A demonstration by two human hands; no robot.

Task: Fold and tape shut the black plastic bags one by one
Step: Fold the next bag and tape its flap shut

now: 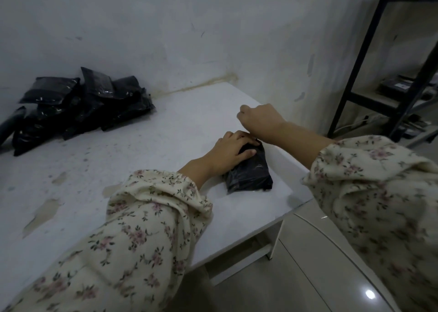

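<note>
At the far left a pile of black bags (78, 108) is heaped on the bench (142, 150), pushed against the white wall (166, 39). The bags are stacked loosely, some leaning on others. The bench top is white and is marked by chipped patches along its left part. Further right, near the bench's right edge, a single black bag (253, 174) is laid flat — well apart from the pile. Its far end is covered by the left hand (231, 149), whose fingers are curled over the bunched plastic while the thumb is laid on the bag's top, so the bag is gripped and held down. A floral sleeve (147, 217) is worn on that arm. Just beyond the bag the right hand (258, 119) is raised above the bench, seen from the back with its fingers curled inward — whether anything is pinched in it cannot be told. At the far right a black shelf frame (374, 106) is seen beside the wall.
</note>
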